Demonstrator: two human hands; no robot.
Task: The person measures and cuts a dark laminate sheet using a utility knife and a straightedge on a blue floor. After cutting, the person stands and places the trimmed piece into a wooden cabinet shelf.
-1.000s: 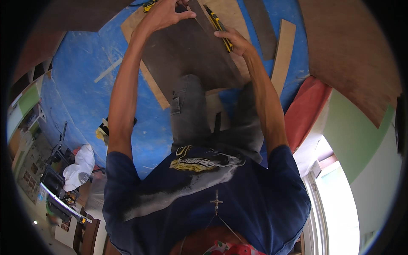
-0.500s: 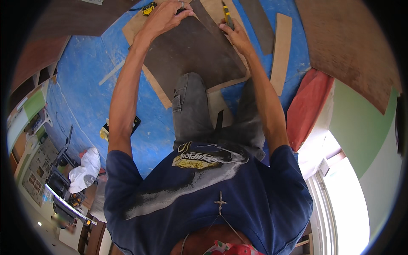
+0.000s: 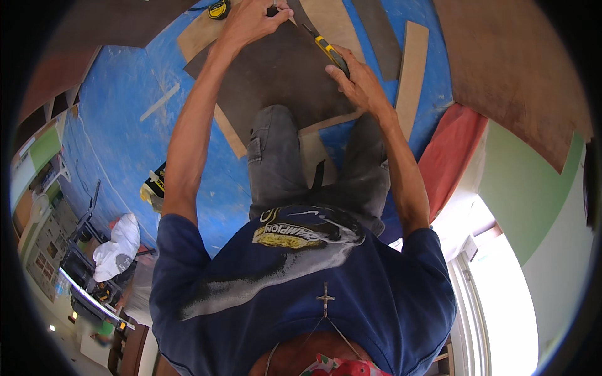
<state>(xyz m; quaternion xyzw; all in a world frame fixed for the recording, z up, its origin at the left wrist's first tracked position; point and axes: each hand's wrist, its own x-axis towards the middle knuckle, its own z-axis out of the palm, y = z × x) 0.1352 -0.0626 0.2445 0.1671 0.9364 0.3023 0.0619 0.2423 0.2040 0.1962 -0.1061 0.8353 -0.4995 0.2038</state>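
A yellow-and-black utility knife (image 3: pixel 332 52) is gripped in my right hand (image 3: pixel 360 81), its tip angled up and left towards my other hand. Beneath it lies a dark brown sheet (image 3: pixel 269 78) with a lighter brown underside board (image 3: pixel 332 22) showing around its edges. My left hand (image 3: pixel 254 24) is over the sheet's far part, its fingers closed together. A thin pale sliver shows by those fingertips, but I cannot make out what they hold. The knife tip is close to my left fingertips, with a small gap.
A yellow tape measure (image 3: pixel 219 9) lies at the far left of the sheet. To the right are a dark strip (image 3: pixel 378 37) and a light wooden strip (image 3: pixel 414 69) on the blue floor (image 3: pixel 119 125). Large brown panels (image 3: pixel 508 69) stand at both sides. My knees border the sheet's near edge.
My right hand has moved nearer and turned, swinging the knife from upright to pointing up-left. My left hand has shifted slightly to the right. The dark sheet's visible edges have shifted.
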